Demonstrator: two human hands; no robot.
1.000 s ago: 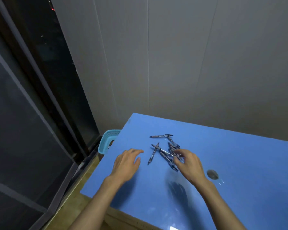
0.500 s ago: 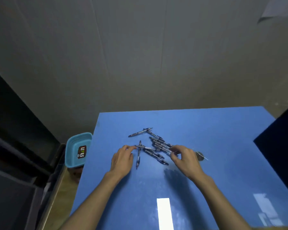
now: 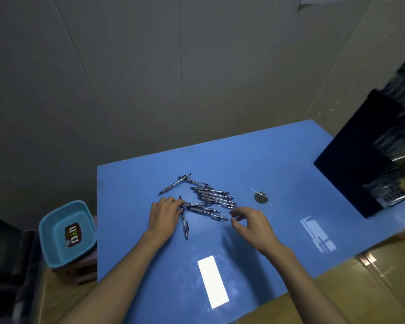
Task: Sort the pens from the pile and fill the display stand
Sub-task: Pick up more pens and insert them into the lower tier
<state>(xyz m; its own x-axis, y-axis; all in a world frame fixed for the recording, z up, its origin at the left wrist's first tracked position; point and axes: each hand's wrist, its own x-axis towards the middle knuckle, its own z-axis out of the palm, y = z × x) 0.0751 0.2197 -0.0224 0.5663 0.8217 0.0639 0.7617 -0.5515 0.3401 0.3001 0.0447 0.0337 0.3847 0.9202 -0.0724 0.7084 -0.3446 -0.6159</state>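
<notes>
Several dark pens point(image 3: 208, 198) lie in a loose pile on the blue table point(image 3: 278, 160). One separate pen point(image 3: 184, 224) points toward me, and another point(image 3: 175, 184) lies slanted at the pile's far left. My left hand point(image 3: 165, 216) rests on the table with its fingertips on the left end of a pen that lies crosswise. My right hand point(image 3: 251, 224) hovers just right of the pile, fingers loosely curled and apart, holding nothing. The black display stand point(image 3: 358, 160) stands at the table's right edge, with rows of pens in its tiers point(image 3: 394, 139).
A teal basin point(image 3: 67, 232) sits on a stool left of the table. A round metal disc point(image 3: 261, 197) is set in the tabletop between pile and stand. A grey wall runs close behind the table. The table's near edge lies below my forearms.
The view has swung right, bringing the display stand into sight. My right hand has drawn back off the pile. My left hand's fingertips stay on the pen's end.
</notes>
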